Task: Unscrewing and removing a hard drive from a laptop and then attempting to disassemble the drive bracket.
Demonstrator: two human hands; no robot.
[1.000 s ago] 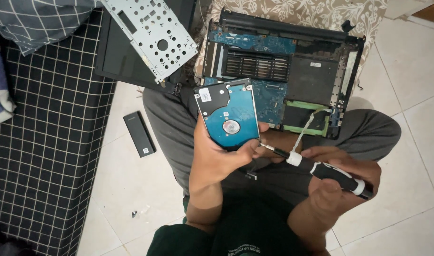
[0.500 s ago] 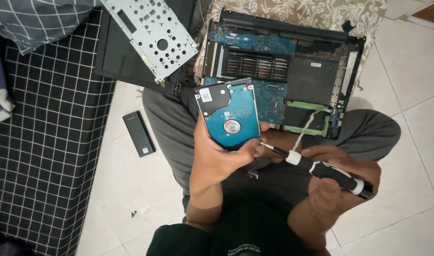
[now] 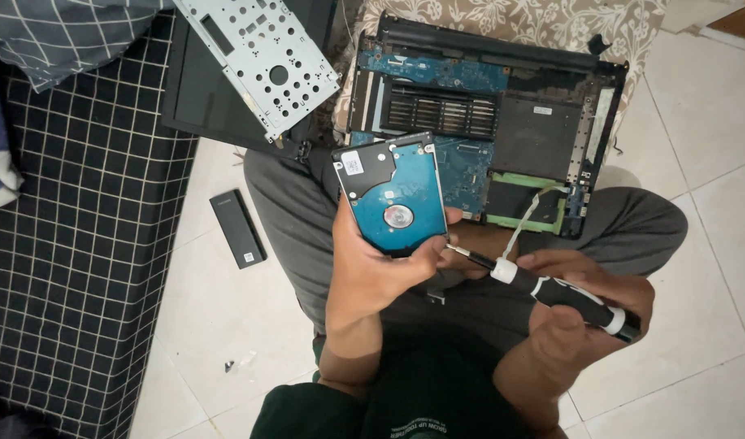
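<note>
1. Head view: left hand [image 3: 372, 268] clamped on a laptop hard drive [image 3: 393, 195], fingers wrapped around its lower end, thumb on the right edge; drive is up in the air over the lap, circuit-board side toward camera.
2. Right hand [image 3: 588, 313] closed around a black-and-white precision screwdriver [image 3: 551, 291]; tip sits at the drive's lower right corner, just beside the left thumb.
3. Handling, judged: drive looks rigid, flat, light but dense, smooth metal edges likely slippery; exposed blue board is fragile, so hold by the side rails, not the board face.
4. Long axis runs near-vertical in the frame, tilted slightly left at the top; connector end points away from the person toward the opened laptop [image 3: 502, 122].
5. Around: perforated metal bracket [image 3: 258, 61] upper left, slim black stick-shaped device [image 3: 236, 229] on the tiled floor [image 3: 705, 130], checked mattress [image 3: 71, 244] at left.
</note>
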